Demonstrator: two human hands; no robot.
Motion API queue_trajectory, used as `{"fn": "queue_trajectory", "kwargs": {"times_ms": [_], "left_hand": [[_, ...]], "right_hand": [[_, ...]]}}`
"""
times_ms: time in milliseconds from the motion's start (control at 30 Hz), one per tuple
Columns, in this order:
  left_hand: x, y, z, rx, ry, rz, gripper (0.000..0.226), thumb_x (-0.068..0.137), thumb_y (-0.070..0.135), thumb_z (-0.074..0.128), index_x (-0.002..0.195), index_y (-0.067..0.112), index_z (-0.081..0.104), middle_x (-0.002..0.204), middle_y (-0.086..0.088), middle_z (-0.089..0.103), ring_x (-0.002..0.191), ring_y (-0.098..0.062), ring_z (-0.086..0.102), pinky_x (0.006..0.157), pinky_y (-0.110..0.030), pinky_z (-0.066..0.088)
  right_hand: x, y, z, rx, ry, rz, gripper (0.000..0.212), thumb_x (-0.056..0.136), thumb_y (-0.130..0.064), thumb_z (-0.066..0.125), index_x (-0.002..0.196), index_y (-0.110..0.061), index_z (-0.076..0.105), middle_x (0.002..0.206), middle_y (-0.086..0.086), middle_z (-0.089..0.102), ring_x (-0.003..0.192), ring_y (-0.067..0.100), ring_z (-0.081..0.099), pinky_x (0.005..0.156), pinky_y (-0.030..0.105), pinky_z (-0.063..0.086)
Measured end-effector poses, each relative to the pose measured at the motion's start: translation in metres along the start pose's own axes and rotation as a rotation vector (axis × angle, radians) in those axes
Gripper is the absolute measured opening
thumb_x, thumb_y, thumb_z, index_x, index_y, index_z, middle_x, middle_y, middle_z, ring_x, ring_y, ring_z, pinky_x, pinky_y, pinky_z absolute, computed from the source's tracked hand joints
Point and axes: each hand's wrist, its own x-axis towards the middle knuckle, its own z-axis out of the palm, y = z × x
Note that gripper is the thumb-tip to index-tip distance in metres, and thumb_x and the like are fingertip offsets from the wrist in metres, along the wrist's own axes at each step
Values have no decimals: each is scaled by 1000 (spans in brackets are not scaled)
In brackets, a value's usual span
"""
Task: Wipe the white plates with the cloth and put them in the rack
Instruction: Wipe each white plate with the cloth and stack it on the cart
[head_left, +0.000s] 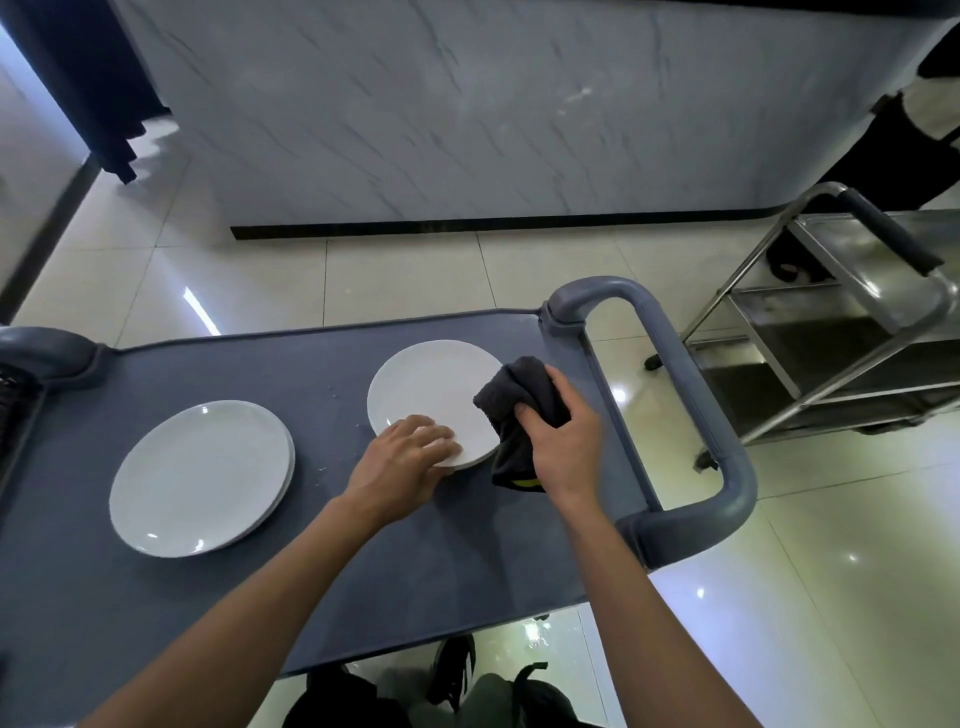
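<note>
A white plate (428, 395) lies flat on the grey cart top (311, 364), toward its right end. My left hand (402, 462) rests on the plate's near rim, fingers curled over the edge. My right hand (558, 441) grips a dark grey cloth (519, 397) bunched against the plate's right rim; a yellow tag shows at the cloth's lower end. A stack of white plates (200, 475) sits on the left part of the cart top. A dark rack edge (10, 400) shows at the far left border.
The cart's grey loop handle (696, 405) sticks out to the right. A steel shelf trolley (841, 332) stands on the tiled floor beyond it. A marble-faced counter (467, 114) runs across the back. Bags lie under the cart's near edge.
</note>
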Motion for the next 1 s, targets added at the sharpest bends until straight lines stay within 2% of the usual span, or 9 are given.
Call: {"fn": "queue_trajectory", "kwargs": {"times_ms": [133, 233, 367, 500, 567, 633, 767, 1000], "left_hand": [[-4, -2, 5, -2, -34, -41, 28, 79, 21, 80, 106, 25, 74, 117, 6, 69, 109, -28, 61, 87, -41, 50], [-3, -1, 5, 3, -45, -52, 27, 79, 22, 75, 106, 25, 74, 118, 5, 68, 110, -28, 61, 85, -41, 50], [-7, -3, 4, 17, -52, -90, 30, 86, 40, 69, 111, 25, 73, 121, 6, 68, 115, -25, 60, 91, -42, 49], [-11, -11, -6, 75, -6, -150, 33, 94, 38, 51, 112, 22, 72, 120, 4, 69, 113, -26, 62, 91, -41, 49], [-12, -16, -12, 97, 16, -171, 32, 93, 35, 50, 111, 21, 73, 118, 2, 70, 110, -26, 63, 88, -41, 50], [-15, -20, -18, 100, 31, -197, 28, 90, 30, 57, 111, 20, 73, 118, 2, 70, 110, -26, 63, 87, -41, 50], [-26, -32, -34, 76, 69, -266, 27, 86, 23, 66, 112, 20, 73, 116, 3, 70, 106, -26, 64, 86, -41, 50], [-70, -67, -72, 93, 114, -477, 29, 88, 23, 65, 116, 20, 74, 118, 2, 71, 108, -26, 63, 86, -41, 51]], "right_hand": [[-2, 5, 3, -20, -13, -5, 49, 86, -17, 76, 132, -31, 64, 120, -17, 68, 113, 0, 61, 101, 27, 51], [-3, 7, 7, -50, -18, -5, 51, 86, -17, 76, 133, -32, 64, 121, -17, 67, 113, -2, 60, 101, 23, 50], [-3, 8, 17, -68, -41, -15, 51, 87, -18, 76, 135, -30, 63, 123, -16, 66, 115, -1, 60, 102, 22, 48], [-1, 4, 29, -77, -77, -14, 52, 87, -14, 74, 135, -29, 63, 122, -15, 65, 110, -11, 57, 94, 6, 42], [-1, -1, 37, -93, -100, -23, 51, 87, -13, 73, 135, -27, 62, 117, -17, 63, 103, -15, 55, 87, 0, 38], [-2, -5, 47, -129, -136, -47, 51, 88, -13, 72, 135, -30, 62, 114, -18, 61, 99, -11, 55, 87, 2, 39], [-3, -14, 69, -215, -211, -151, 52, 87, -15, 72, 135, -31, 61, 115, -19, 60, 107, -2, 54, 93, 11, 38], [-12, -28, 122, -314, -317, -325, 53, 85, -12, 72, 135, -25, 63, 121, -1, 66, 110, 17, 60, 99, 27, 44]]}}
